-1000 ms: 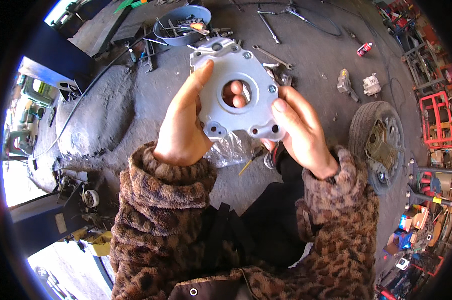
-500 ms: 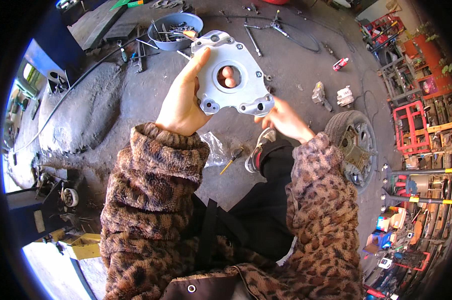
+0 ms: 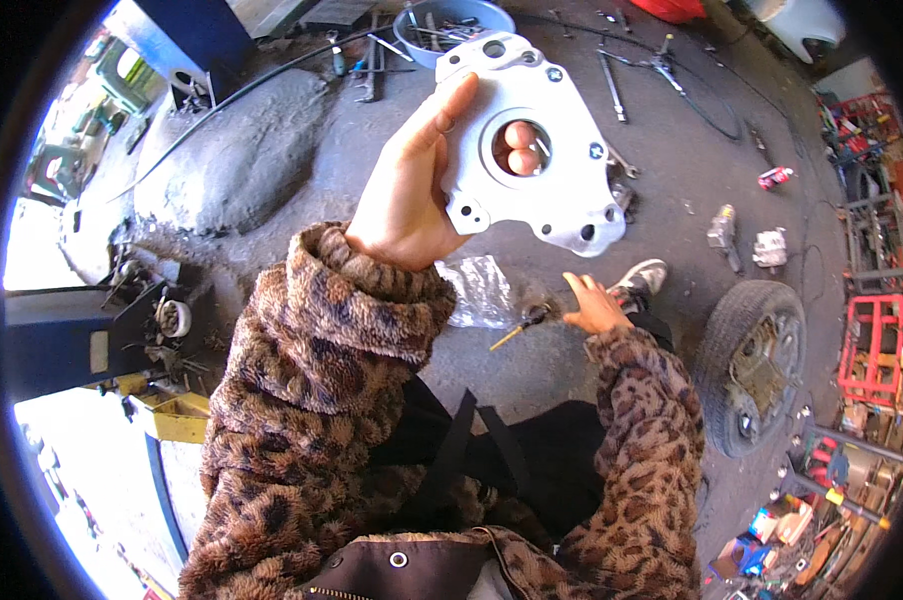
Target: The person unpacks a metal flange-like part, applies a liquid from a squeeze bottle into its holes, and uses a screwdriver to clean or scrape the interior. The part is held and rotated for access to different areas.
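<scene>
holds one silvery metal plate [image 3: 564,180] over the floor [image 3: 677,225] in the left hand [image 3: 412,180], clamped between thumb and fingers, with two fingertips [image 3: 520,135] showing through its one large hole. holds the right hand [image 3: 597,306] lower, fingers apart, near one yellow-and-black tool [image 3: 535,314] and one clear bag [image 3: 480,290], off the plate, unlike a second ago.

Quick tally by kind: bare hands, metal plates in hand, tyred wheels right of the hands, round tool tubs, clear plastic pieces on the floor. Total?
Hands: 2 (left hand, right hand)
Metal plate: 1
Tyred wheel: 1
Tool tub: 1
Clear plastic: 1
Total: 6
</scene>
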A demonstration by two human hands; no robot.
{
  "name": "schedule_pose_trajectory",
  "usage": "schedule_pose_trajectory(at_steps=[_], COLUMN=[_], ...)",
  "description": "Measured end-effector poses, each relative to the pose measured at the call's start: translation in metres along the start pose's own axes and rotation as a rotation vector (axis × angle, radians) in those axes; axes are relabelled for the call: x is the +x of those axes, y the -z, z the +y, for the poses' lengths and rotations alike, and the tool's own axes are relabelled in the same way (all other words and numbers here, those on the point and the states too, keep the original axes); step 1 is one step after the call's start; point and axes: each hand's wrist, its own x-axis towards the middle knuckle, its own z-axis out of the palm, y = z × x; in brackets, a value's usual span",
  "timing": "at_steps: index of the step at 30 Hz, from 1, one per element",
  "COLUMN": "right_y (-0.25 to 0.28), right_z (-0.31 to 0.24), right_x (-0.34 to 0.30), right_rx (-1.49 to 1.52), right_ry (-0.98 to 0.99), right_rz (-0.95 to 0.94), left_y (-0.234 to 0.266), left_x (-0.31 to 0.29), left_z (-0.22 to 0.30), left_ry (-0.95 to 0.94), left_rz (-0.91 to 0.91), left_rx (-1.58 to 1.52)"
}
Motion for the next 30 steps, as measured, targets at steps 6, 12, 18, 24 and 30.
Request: schedule_pose_trajectory(at_steps=[6, 12, 18, 24, 30], right_y=[-0.042, -0.060, -0.080, -0.094, -0.106], right_z=[0.003, 0.006, 0.003, 0.002, -0.011], right_x=[0.004, 0.010, 0.022, 0.022, 0.027], right_rx=[0.149, 0.214, 0.274, 0.389, 0.500], right_ry=[0.088, 0.100, 0.096, 0.120, 0.112], right_rz=[0.049, 0.075, 0.111, 0.175, 0.257], left_y=[0.015, 0.018, 0.019, 0.012, 0.015], left_x=[-0.001, 0.005, 0.000, -0.003, -0.001], left_z=[0.008, 0.006, 0.013, 0.013, 0.015], left_ry=[0.024, 0.098, 0.188, 0.126, 0.104], left_rz=[-0.104, -0.192, -0.016, 0.151, 0.159], left_rx=[-0.160, -0.223, -0.220, -0.123, -0.131])
